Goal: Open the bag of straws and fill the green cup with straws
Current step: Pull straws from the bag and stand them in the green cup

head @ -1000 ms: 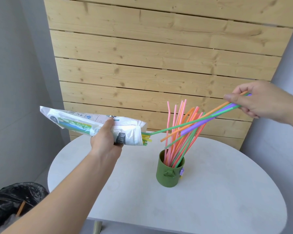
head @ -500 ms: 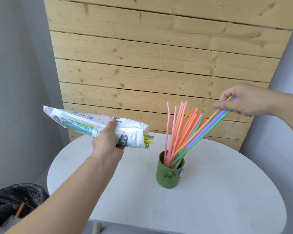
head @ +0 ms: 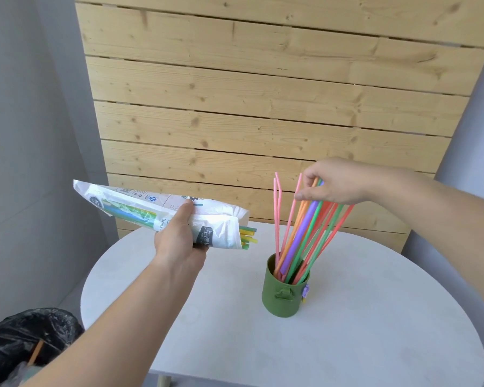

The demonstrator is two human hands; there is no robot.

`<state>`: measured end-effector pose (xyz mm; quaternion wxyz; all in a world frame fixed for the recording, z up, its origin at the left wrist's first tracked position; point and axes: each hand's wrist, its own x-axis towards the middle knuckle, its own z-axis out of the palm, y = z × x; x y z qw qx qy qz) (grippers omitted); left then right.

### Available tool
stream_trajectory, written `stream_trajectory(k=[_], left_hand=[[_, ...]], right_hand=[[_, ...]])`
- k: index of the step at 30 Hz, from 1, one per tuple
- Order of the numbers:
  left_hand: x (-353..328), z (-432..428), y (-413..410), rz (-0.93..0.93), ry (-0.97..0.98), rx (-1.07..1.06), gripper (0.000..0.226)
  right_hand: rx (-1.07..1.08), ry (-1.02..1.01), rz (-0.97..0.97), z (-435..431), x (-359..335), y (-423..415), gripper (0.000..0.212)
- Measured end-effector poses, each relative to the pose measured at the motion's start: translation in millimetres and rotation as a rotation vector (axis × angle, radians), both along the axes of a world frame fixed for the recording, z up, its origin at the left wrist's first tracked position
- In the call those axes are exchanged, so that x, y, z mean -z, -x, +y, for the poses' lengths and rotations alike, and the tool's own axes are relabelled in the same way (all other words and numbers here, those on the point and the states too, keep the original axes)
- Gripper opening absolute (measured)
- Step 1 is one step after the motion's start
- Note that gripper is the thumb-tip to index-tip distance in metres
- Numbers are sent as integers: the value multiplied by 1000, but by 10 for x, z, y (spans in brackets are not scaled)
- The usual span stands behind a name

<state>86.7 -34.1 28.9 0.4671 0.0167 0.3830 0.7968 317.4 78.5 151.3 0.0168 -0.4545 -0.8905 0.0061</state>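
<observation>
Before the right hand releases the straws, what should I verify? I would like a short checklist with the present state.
1. Right hand pinches the held straws: ok.
2. Their lower ends sit inside the green cup: ok.
3. The green cup stands upright on the table: ok.
4. Left hand grips the bag: ok.
5. Straws poking from the bag mouth will not slip out: cannot tell.

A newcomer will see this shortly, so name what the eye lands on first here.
The bright bunch of straws fans up out of the green cup on the white table, with the right hand pinching the tops of a few. To its left, the left hand grips a white bag above the table, more straw ends poking from its open end.
</observation>
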Motion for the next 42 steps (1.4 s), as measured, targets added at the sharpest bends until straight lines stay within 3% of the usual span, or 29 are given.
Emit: stream_trajectory(k=[7,13,21,28,30,34,37,42], left_hand=[[21,20,28,-7,-6,6,42],[23,24,5,-10,-12,8,40],[15,9,9,-13,-18,-3,44],[-15,1,-39,-5,-29,7,43],[-29,-11,-50,6,-36,13,42],[-81,-41,-88,27,-47,28,45],[-121,-57,-151,53,-56,25,48],[-156,-67,-291,73,-56,22,48]], right_hand=[[22,-237,137,118,250,82,47],[-19,-385,287,96,386,134,42],[14,-541,148,40,498,137,57],[42,-692,533,-327,518,172,43],[68,-588,719,-561,553,190,31],[264,77,967,-879,884,288,47],[383,433,1094,-994,1064,423,47],[406,503,1245,-1105,1228,569,44]])
